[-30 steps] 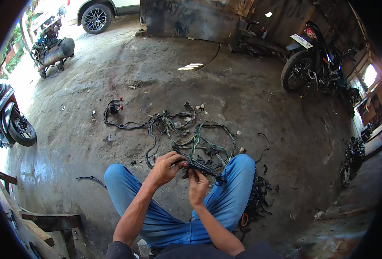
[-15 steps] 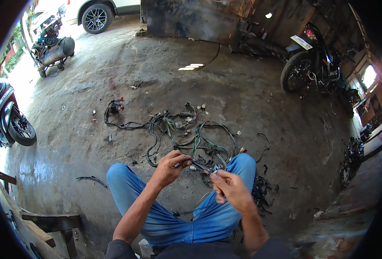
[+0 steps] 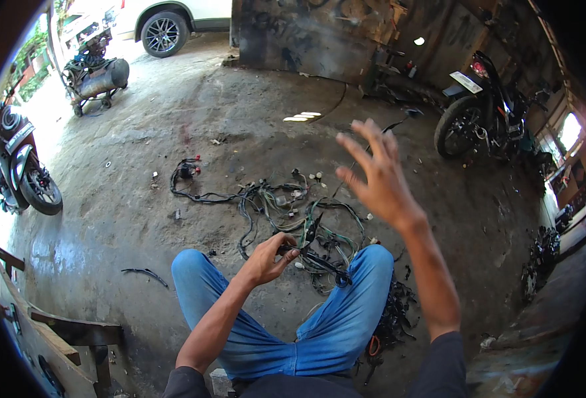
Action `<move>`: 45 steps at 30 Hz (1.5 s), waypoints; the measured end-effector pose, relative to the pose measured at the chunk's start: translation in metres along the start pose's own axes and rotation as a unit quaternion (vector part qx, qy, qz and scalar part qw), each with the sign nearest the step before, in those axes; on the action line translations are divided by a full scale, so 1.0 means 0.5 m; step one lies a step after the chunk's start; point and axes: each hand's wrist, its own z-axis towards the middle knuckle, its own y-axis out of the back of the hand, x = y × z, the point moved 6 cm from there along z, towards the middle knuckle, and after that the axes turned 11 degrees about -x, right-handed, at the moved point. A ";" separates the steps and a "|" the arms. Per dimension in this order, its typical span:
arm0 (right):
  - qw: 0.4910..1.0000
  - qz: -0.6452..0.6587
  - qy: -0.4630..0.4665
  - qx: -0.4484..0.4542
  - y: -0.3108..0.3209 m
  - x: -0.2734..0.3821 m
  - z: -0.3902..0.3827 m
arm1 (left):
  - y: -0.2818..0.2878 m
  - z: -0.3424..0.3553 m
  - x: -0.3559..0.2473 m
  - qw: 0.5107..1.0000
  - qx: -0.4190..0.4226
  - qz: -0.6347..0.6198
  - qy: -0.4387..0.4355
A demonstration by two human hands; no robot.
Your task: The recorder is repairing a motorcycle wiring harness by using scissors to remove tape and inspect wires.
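Observation:
A tangled wiring harness of black-sheathed, green and yellowish wires with pale connectors lies on the ground before my knees. My left hand is closed round a dark bundle of it, between my knees. From that grip the black bundle runs right toward my right knee, and a dark flap sticks up beside the fingers. My right hand is raised to the right above the harness, fingers spread, a little blurred. Behind it a thin dark strip shows against the floor; I cannot make out whether the hand touches it.
Dark scraps lie beside my right knee, and a short black piece left of my left knee. A wooden bench stands at lower left. Motorcycles stand left and right; a tank compressor is at far left.
My right hand has let go of the harness beside my right knee and swung up and forward, its fingers spreading. The left hand keeps hold of the bundle. The view has shifted slightly.

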 end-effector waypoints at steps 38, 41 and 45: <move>0.781 0.291 -0.505 0.225 0.014 0.232 -0.303 | 0.012 0.001 -0.027 0.985 -0.131 0.101 -0.039; 0.806 0.265 -0.418 0.325 0.030 0.091 -0.204 | 0.019 -0.011 -0.038 0.984 -0.123 0.116 -0.061; 0.830 0.054 -0.363 0.419 0.063 -0.056 -0.040 | 0.026 0.001 -0.009 0.980 -0.122 0.133 -0.086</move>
